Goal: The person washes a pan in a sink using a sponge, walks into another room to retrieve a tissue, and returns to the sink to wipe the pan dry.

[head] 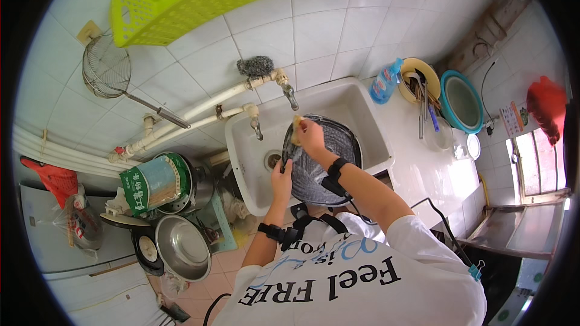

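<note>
A round black pan or lid (317,176), its surface streaked with whitish suds, is tilted over the front of the white sink (380,145). My left hand (282,182) grips its left rim. My right hand (311,136) pinches a yellowish sponge or cloth (297,130) against the upper left edge of the black piece. The drain (273,159) shows to the left of it. Two taps, one metal tap (289,95) and a lower metal tap (257,127), stick out above the sink; I see no water running.
A blue soap bottle (385,82), a yellow utensil bowl (419,79) and a teal basin (462,99) stand on the right counter. Steel wool (255,67) rests on the pipe. A wire strainer (106,67) hangs left; a steel basin (183,248) is below. Green basket (204,2) overhead.
</note>
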### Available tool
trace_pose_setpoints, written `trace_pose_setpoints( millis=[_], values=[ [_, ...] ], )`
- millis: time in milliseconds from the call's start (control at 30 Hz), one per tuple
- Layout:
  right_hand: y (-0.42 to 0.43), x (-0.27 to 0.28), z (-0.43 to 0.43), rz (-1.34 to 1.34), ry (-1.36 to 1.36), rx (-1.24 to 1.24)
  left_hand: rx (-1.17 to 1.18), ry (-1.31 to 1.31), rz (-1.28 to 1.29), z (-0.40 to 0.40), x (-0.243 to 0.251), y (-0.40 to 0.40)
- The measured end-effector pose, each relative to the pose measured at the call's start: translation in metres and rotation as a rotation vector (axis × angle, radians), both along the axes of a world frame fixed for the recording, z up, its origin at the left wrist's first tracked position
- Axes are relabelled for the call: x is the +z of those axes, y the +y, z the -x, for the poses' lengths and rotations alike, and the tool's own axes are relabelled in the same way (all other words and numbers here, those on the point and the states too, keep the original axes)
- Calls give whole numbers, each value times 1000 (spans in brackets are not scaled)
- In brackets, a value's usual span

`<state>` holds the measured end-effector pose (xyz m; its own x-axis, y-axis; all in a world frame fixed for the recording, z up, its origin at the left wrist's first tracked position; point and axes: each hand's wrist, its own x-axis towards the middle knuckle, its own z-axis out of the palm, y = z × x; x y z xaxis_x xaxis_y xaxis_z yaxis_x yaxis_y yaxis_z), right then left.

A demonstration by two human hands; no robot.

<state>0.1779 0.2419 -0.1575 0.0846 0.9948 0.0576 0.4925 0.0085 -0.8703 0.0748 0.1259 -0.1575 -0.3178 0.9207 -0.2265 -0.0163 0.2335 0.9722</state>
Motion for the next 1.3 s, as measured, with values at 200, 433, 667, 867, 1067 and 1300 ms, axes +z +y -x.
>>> trace_pose_setpoints(
  millis=[200, 433, 667, 867, 1067, 1300],
  values=[
    [-66, 4, 9, -144, -38, 550, 150, -155, 33, 5, -3, 2],
    [-94, 21, -1, -25, 27, 552, 22, -87, 9, 12, 14, 2],
    [-51, 39, 13, -101, 292, 31, -105, 66, -41, 13, 21, 1],
    [-53, 30, -10, -184, 126, 516, -173, 41, -180, 12, 20, 1],
    [-55, 48, -12, -197, 56, 930, -313, -106, -96, 22, 8, -3],
    [-79, 49, -5, -255, 16, 787, -227, -101, -116, 20, 6, -9]
  ],
)
